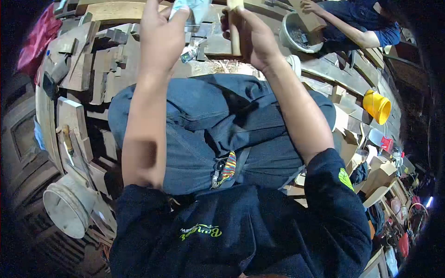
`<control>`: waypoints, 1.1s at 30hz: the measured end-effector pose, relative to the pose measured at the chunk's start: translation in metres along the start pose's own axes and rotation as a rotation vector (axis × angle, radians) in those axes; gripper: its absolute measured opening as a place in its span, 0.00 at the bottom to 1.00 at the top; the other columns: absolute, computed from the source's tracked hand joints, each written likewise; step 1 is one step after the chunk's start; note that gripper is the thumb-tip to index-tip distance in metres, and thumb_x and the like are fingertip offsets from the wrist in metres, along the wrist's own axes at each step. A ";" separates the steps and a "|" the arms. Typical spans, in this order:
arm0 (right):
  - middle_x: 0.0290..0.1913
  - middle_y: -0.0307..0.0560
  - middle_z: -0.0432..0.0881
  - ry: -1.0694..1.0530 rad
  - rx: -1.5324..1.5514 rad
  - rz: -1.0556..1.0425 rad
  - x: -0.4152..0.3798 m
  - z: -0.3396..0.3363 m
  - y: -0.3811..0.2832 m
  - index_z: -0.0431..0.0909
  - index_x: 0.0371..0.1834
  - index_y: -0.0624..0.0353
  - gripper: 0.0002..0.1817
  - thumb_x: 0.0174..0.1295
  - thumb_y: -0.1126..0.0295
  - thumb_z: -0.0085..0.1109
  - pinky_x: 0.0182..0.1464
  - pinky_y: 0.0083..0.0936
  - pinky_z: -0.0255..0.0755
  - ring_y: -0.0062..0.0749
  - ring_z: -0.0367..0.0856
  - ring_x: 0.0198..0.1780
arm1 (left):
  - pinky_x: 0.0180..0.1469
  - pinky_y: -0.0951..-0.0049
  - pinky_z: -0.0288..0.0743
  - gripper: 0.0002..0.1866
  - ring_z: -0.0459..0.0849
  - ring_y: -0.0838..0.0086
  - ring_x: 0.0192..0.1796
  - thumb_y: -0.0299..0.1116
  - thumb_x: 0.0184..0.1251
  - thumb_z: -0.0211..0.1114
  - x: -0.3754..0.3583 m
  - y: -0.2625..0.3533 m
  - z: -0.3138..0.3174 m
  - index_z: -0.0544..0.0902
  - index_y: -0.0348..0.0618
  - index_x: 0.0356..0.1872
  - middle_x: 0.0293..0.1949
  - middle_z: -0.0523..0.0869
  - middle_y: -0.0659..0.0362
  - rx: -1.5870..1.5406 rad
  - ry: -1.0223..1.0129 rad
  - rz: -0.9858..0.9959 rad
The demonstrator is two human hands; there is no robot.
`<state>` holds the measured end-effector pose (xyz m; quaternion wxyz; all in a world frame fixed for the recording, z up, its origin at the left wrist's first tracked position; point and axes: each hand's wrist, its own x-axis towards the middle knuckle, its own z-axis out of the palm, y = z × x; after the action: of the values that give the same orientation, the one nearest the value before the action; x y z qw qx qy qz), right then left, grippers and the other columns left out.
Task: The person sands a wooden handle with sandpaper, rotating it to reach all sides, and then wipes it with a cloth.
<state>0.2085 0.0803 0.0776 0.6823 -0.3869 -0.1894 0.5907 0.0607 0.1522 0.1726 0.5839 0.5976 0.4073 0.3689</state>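
At the top centre of the frame the left hand [160, 34] was raised, its fingers pinched on a pale bluish sheet [192, 9], possibly abrasive paper or cloth; the material could not be confirmed. Just to its right, the right hand [252, 39] was wrapped tight around a slim wooden stick [235, 32], held upright, its top cut off by the frame edge. Sheet and stick were close together; contact between them could not be established.

Below the hands, the person's lap in blue jeans [218, 125] filled the middle of the frame. Offcuts of timber [88, 65] lay heaped at upper left, a pale bucket [69, 206] lay on its side at lower left, and a yellow bucket [377, 105] sat at right. At upper right a second person's arm [345, 25] reached beside a grey basin [294, 32].

Assessment: the step in hand appeared to be bringing the sheet to the stick for rubbing or wiping. The next move would call for a steady hold by the right hand while the left wrapped the sheet snugly round the wood.
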 end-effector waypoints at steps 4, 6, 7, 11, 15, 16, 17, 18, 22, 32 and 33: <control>0.38 0.39 0.82 0.075 0.017 0.096 -0.012 0.007 0.001 0.77 0.54 0.61 0.17 0.69 0.62 0.63 0.33 0.19 0.76 0.19 0.79 0.30 | 0.49 0.68 0.77 0.26 0.84 0.67 0.45 0.15 0.65 0.53 -0.002 -0.029 0.013 0.66 0.38 0.66 0.45 0.84 0.50 0.428 0.001 0.440; 0.40 0.38 0.82 -0.067 0.053 0.057 -0.007 0.004 0.005 0.75 0.59 0.59 0.22 0.65 0.65 0.69 0.33 0.11 0.75 0.15 0.76 0.30 | 0.55 0.66 0.74 0.29 0.83 0.58 0.52 0.20 0.64 0.57 -0.006 -0.003 0.012 0.66 0.45 0.67 0.52 0.81 0.46 0.629 -0.133 0.071; 0.47 0.42 0.81 -0.110 0.001 0.040 -0.007 0.001 0.005 0.69 0.64 0.59 0.26 0.66 0.65 0.66 0.44 0.20 0.77 0.24 0.80 0.41 | 0.58 0.65 0.73 0.23 0.82 0.58 0.56 0.26 0.69 0.57 0.002 -0.021 0.007 0.72 0.42 0.65 0.54 0.82 0.46 0.644 -0.180 0.241; 0.34 0.39 0.80 0.083 0.002 0.192 -0.014 0.023 -0.029 0.71 0.58 0.59 0.21 0.68 0.62 0.65 0.31 0.18 0.73 0.20 0.76 0.28 | 0.60 0.67 0.72 0.18 0.81 0.66 0.59 0.36 0.77 0.54 0.021 -0.078 -0.011 0.79 0.37 0.60 0.55 0.84 0.52 0.673 -0.182 0.496; 0.38 0.37 0.82 -0.091 -0.136 0.075 -0.013 -0.003 -0.022 0.73 0.60 0.60 0.26 0.62 0.65 0.72 0.33 0.16 0.73 0.17 0.78 0.32 | 0.48 0.72 0.76 0.24 0.82 0.78 0.45 0.45 0.81 0.51 0.004 -0.028 0.000 0.80 0.32 0.56 0.45 0.85 0.57 0.333 -0.409 -0.012; 0.38 0.37 0.82 -0.102 -0.228 0.069 -0.014 -0.003 -0.025 0.74 0.58 0.60 0.24 0.62 0.65 0.72 0.33 0.15 0.73 0.17 0.78 0.32 | 0.49 0.69 0.77 0.21 0.84 0.71 0.45 0.44 0.77 0.56 0.001 -0.027 0.002 0.80 0.33 0.54 0.45 0.86 0.54 0.265 -0.416 0.024; 0.38 0.37 0.83 -0.114 -0.322 0.062 -0.015 -0.004 -0.027 0.76 0.56 0.60 0.23 0.62 0.64 0.72 0.33 0.15 0.73 0.17 0.78 0.32 | 0.49 0.66 0.78 0.18 0.86 0.65 0.44 0.42 0.74 0.61 -0.001 -0.026 0.004 0.81 0.35 0.51 0.44 0.87 0.51 0.197 -0.422 0.062; 0.38 0.37 0.83 -0.113 -0.318 0.055 -0.016 -0.003 -0.027 0.76 0.56 0.60 0.23 0.62 0.64 0.72 0.33 0.15 0.73 0.17 0.78 0.32 | 0.49 0.66 0.78 0.18 0.86 0.65 0.44 0.42 0.74 0.61 -0.001 -0.029 0.005 0.81 0.35 0.51 0.44 0.87 0.51 0.201 -0.427 0.067; 0.38 0.39 0.83 -0.140 -0.218 0.050 -0.016 -0.011 -0.024 0.79 0.51 0.62 0.20 0.64 0.60 0.70 0.33 0.16 0.75 0.18 0.80 0.32 | 0.50 0.73 0.76 0.20 0.84 0.75 0.44 0.44 0.78 0.57 0.002 -0.031 0.007 0.83 0.33 0.49 0.44 0.88 0.56 0.432 -0.235 0.043; 0.28 0.35 0.78 0.273 -0.051 -0.152 0.005 -0.024 -0.015 0.77 0.37 0.59 0.17 0.70 0.54 0.61 0.26 0.16 0.66 0.14 0.71 0.25 | 0.59 0.72 0.74 0.18 0.83 0.74 0.53 0.36 0.81 0.53 0.002 -0.030 -0.003 0.79 0.33 0.58 0.51 0.86 0.56 0.456 -0.196 0.350; 0.28 0.35 0.78 0.271 -0.053 -0.151 0.005 -0.023 -0.016 0.77 0.37 0.59 0.17 0.70 0.54 0.61 0.26 0.16 0.66 0.14 0.71 0.25 | 0.58 0.73 0.74 0.17 0.83 0.76 0.52 0.37 0.81 0.53 -0.001 -0.029 0.005 0.79 0.34 0.58 0.50 0.86 0.58 0.421 -0.203 0.388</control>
<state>0.2364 0.0781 0.0746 0.7338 -0.4655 -0.1395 0.4747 0.0633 0.1488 0.1438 0.4035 0.8059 0.2927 0.3194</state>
